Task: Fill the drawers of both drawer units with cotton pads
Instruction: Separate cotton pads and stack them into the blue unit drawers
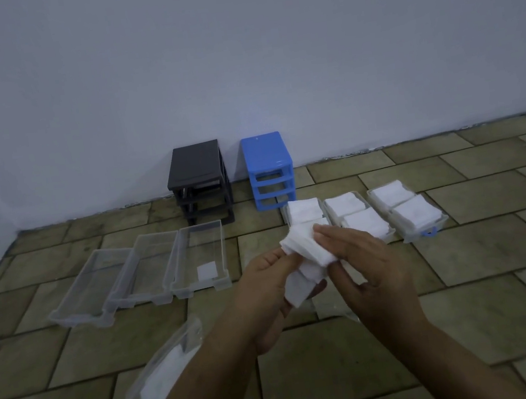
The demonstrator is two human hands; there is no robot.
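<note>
The person sits on the tiled floor (475,321) with both hands raised close together over it. The left hand (267,286) cups a loose stack of pads (307,260) from below, fingers curled under it, and the right hand (364,259) pinches the top of the same stack, as if sorting or squaring it.

By the wall (234,51) stand the black unit (199,177) and the blue unit (269,168), both with their slots bare. Three clear drawers (136,271) lie in a row on the left; the nearest to the hands holds one pad (206,270), the other two look bare. Three more drawers (401,210) on the right are heaped with white pads. A clear bag (167,371) with pads left in it lies by the left forearm.

The stack looks ragged, with lower pads hanging askew, so I'd guess a few could slip onto the floor if the grip loosens on the way to a drawer. The full drawers are piled above their rims; pushed into the blue unit like that, the top pads may catch on the frame and jam or spill.
</note>
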